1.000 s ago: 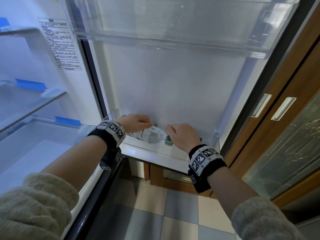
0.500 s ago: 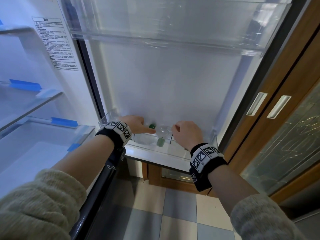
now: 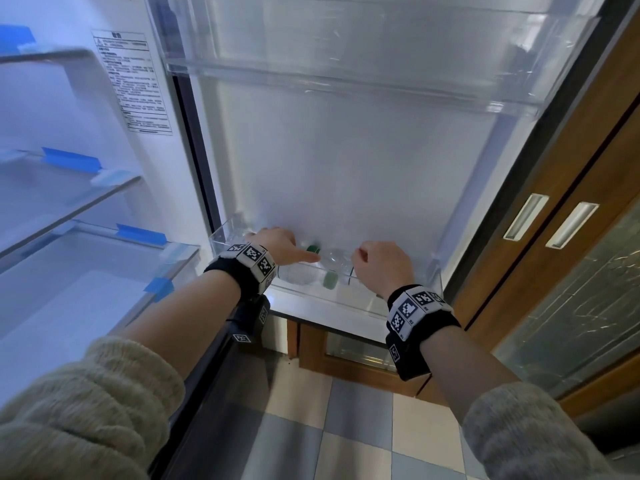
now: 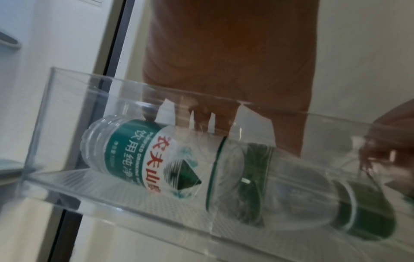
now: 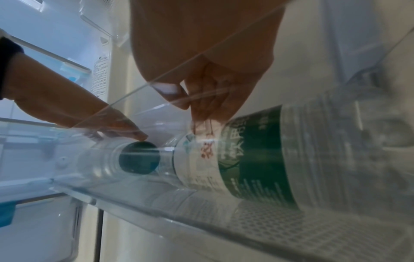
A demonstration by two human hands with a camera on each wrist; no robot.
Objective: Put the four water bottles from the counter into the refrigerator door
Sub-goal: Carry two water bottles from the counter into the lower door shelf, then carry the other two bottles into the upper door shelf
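We looked down at an open refrigerator door (image 3: pixel 346 161) with a clear lower door bin (image 3: pixel 311 296) at its foot. Two water bottles lay on their sides inside that bin, end to end, caps pointing toward each other near the middle. The left bottle (image 4: pixel 161 159) had a green and white label with red characters and a dark green cap (image 4: pixel 367 214); its base sat near the bin's left end. The right bottle (image 5: pixel 280 156) carried a similar label, and its cap (image 5: pixel 139 157) faced the left one.

Our left hand (image 3: pixel 277 245) hung over the bin above the left bottle, the index finger stretched out toward the caps. The left wrist view showed the fingers (image 4: pixel 208 115) just above the label, seen through the clear wall; we could not tell whether they touched it. This grip was loose and held nothing that we could see.

Our right hand (image 3: pixel 381 266) hovered above the right bottle near the bin's front rim, fingers curled inward. In the right wrist view the fingertips (image 5: pixel 208 106) came down just over the label edge, close to the bottle's shoulder. The view was blurred, so we could not tell whether this grip pinched the bottle or merely hovered

A second clear bin (image 3: pixel 346 64) sat higher on the door
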